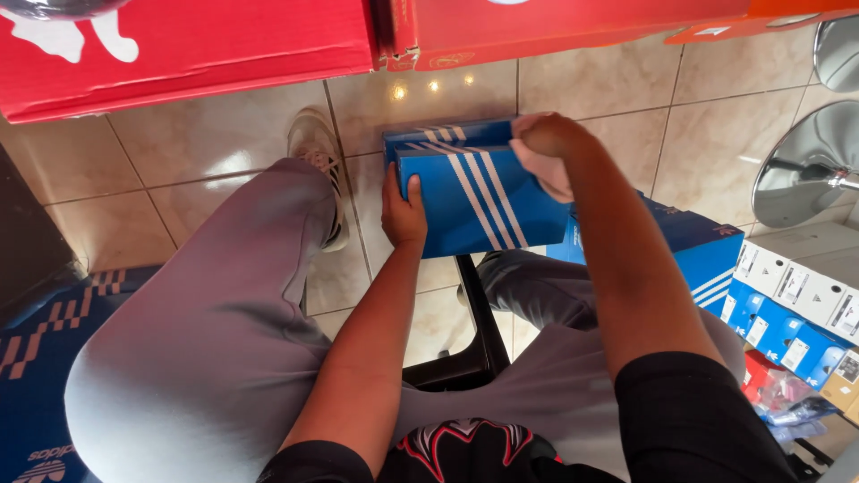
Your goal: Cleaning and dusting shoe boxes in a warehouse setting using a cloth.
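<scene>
Both hands grip the blue cardboard shoebox with white stripes (474,192): left hand (403,213) clasps its nine-o'clock edge, right hand (544,152) closes fingers over the two-o'clock corner. Held above the knees, it could slip and drop to the tiled floor (224,134).

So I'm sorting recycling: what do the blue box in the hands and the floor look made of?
The blue box looks like printed cardboard with a matte finish: flat folded panels and crisp edges, gripped by the left hand and right hand. The floor appears to be glazed ceramic tile: grout lines and glossy light reflections.
</scene>
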